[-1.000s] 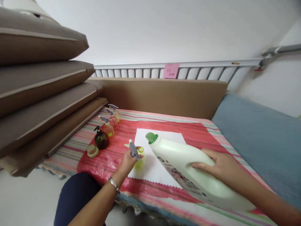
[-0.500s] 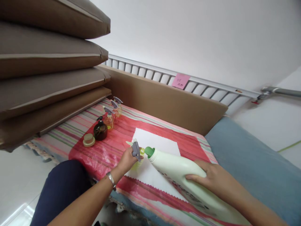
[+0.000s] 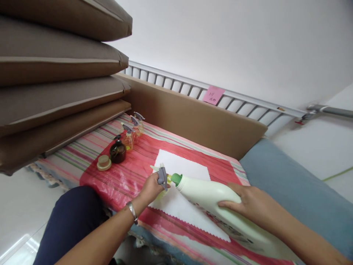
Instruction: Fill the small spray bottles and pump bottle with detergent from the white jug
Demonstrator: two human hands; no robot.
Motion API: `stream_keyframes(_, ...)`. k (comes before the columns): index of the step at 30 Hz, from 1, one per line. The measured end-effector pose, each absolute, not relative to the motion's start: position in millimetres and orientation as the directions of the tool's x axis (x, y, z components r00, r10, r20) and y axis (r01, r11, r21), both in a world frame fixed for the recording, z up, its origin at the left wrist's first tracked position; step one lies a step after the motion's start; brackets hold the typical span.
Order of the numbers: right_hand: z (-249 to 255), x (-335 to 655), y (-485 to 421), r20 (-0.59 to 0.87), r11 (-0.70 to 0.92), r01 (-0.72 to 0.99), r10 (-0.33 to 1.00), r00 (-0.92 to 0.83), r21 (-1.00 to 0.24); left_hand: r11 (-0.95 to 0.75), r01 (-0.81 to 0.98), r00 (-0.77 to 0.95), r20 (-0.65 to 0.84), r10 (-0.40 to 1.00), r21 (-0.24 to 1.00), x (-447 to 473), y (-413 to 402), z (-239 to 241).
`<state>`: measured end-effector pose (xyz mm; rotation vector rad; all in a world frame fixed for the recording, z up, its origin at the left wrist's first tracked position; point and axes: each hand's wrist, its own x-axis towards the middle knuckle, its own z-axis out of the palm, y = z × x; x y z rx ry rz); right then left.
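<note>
My left hand (image 3: pixel 152 187) is closed around a clear yellowish bottle (image 3: pixel 162 195) with a yellow neck ring; its fingers also hold a grey trigger spray head (image 3: pixel 162 176). Tipped nearly on its side, a large pale green detergent jug (image 3: pixel 212 193) is gripped from above by my right hand (image 3: pixel 245 200). The jug's green spout (image 3: pixel 176 179) is at the bottle's mouth; whether liquid flows I cannot tell. Beneath them lies a white zigzag-edged cloth (image 3: pixel 182 163). Left of it, a round pale cap (image 3: pixel 104 162) rests on a red plastic sheet (image 3: pixel 124 180).
A dark pump bottle (image 3: pixel 118 151) and several clear spray bottles (image 3: pixel 128 141) stand in a row at the left. Stacked brown cushions (image 3: pixel 60 66) rise beside them. A brown board (image 3: pixel 190 114) and a white railing (image 3: pixel 176 84) with a pink note (image 3: pixel 214 95) close off the back.
The view has shifted slightly. Both hands, with the bottle, spray head and jug, appear a little further right. The jug's spout stays close to the bottle's mouth, and both grips are the same.
</note>
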<state>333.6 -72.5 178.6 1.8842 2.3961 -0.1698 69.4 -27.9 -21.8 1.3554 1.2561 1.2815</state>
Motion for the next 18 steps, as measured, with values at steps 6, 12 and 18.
stream_keyframes(6,184,332,-74,-0.140,0.243,0.970,0.961,-0.237,0.024,-0.136,0.123,-0.028,0.140,0.990,0.983,71,-28,-21)
stream_keyframes(12,185,333,-72,-0.135,0.270,0.959,0.957,-0.258,0.081,-0.140,0.156,-0.026,0.146,0.989,0.978,71,-27,-22)
stream_keyframes(18,193,328,-73,-0.126,0.302,0.946,0.949,-0.288,0.121,-0.153,0.197,-0.016,0.159,0.987,0.968,71,-28,-21)
